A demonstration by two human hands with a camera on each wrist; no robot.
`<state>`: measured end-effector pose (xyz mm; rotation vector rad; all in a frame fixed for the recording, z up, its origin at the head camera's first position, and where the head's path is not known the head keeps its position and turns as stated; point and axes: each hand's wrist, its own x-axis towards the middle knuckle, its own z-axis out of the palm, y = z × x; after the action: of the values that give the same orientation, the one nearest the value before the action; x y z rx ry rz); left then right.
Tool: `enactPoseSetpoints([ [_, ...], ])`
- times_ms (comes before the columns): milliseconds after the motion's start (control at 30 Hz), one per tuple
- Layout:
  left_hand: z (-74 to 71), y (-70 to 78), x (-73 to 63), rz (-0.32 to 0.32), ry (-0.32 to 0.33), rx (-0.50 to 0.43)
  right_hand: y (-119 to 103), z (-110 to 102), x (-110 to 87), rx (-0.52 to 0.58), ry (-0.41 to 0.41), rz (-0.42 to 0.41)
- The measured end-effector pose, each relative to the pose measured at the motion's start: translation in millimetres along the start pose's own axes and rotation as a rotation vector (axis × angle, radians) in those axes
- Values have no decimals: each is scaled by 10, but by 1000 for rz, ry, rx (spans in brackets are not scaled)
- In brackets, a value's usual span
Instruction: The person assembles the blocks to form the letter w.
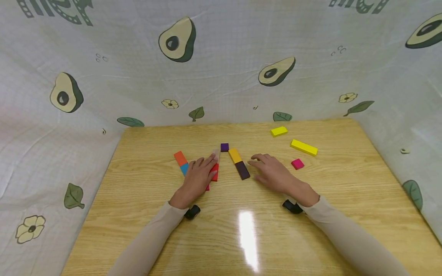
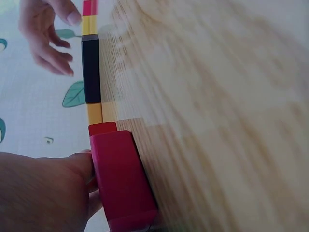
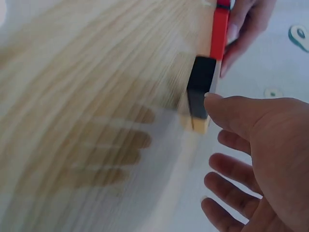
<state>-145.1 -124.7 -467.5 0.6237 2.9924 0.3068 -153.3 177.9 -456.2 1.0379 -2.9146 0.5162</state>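
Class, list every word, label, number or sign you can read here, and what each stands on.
"er", apparently: end of the left lettering on the cloth, cut off by the picture's top edge.
Right lettering, same cloth: too cropped to read.
Blocks: no readable writing on visible faces.

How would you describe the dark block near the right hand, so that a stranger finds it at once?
On the wooden table, look between the left hand and the right hand. Two blocks lie there end to end: an orange-yellow block and the dark block. It is the nearer one in the head view, almost black.
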Motion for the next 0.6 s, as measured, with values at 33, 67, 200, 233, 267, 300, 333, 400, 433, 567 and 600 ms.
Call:
enactPoseSetpoints([
  [33, 0, 0, 3, -1, 0, -1, 31, -9, -34, 4, 7, 16],
  [67, -1, 1, 3, -2, 1, -1, 65, -20, -70, 6, 15, 34],
  [200, -12, 5, 4, 0, 2, -2, 195, -83, -204, 5, 49, 101],
  [233, -13, 5, 5, 1, 3, -1, 224, -105, -237, 1, 53, 119],
  [267, -13, 4, 6, 2, 3, 0, 253, -128, -271, -4, 57, 136],
  [300, -11, 3, 8, 1, 1, 1, 282, -148, -305, -10, 61, 149],
  [333, -9, 2, 9, 0, 0, 1, 313, -165, -340, -14, 62, 163],
  [400, -3, 0, 10, -1, -4, 5, 370, -192, -408, -23, 69, 179],
  [433, -2, 0, 9, -2, -4, 5, 394, -204, -442, -24, 72, 186],
  [567, -3, 1, -1, 1, -1, 6, 477, -240, -567, -12, 88, 209],
  [600, -6, 2, -3, 2, -1, 5, 496, -249, -593, -12, 92, 211],
])
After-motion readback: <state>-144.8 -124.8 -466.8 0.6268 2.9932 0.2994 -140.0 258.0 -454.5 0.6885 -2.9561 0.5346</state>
